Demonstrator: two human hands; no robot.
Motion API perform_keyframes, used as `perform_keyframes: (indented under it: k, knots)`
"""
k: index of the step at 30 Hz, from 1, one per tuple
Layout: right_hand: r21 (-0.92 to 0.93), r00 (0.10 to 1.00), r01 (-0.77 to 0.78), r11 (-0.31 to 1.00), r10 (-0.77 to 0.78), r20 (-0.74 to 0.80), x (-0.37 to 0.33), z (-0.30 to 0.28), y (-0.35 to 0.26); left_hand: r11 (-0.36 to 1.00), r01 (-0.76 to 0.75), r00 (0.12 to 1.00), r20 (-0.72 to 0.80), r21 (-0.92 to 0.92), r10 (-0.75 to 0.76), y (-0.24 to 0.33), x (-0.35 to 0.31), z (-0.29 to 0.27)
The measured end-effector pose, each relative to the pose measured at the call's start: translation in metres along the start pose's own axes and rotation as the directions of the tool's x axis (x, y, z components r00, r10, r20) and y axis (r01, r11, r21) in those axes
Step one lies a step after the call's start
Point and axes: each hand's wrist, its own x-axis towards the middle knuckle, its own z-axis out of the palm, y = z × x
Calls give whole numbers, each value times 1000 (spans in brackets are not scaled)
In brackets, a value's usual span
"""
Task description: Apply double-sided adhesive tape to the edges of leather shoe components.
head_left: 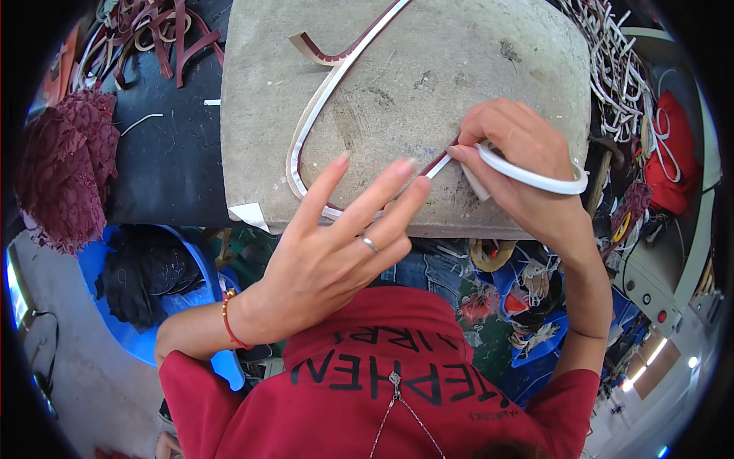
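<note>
Passage exists across the upper middle of the grey board (pixel 451 61), between the curved white-and-maroon strip (pixel 307 122) and the right hand (pixel 527 141). Obstructions noted: the left hand (pixel 329 252) covers part of the near edge; strip cuttings (pixel 608 69) (densely tangled) crowd the right side. Leftward, dark tabletop (pixel 172 149) gives room before the maroon fabric (pixel 69 168).

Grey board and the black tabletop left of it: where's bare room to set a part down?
Grey board: widest patch beyond the right hand, right of the white-and-maroon strip; narrower one left of its curve. Black tabletop: between maroon fabric and board. Crowded: board's near edge around the left hand; far-left strip pile; right-side white heap.
</note>
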Motion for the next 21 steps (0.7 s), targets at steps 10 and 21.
perform_keyframes:
  k: [10, 21]
  knots:
    - [132, 979, -201, 971, 196, 45, 6, -20, 9, 945, 4, 981, 182, -326, 59, -14, 26, -12]
    - [-391, 993, -66, 918, 21, -118, 3, 4, 7, 942, 19, 982, 181, -336, 45, -13, 26, -7]
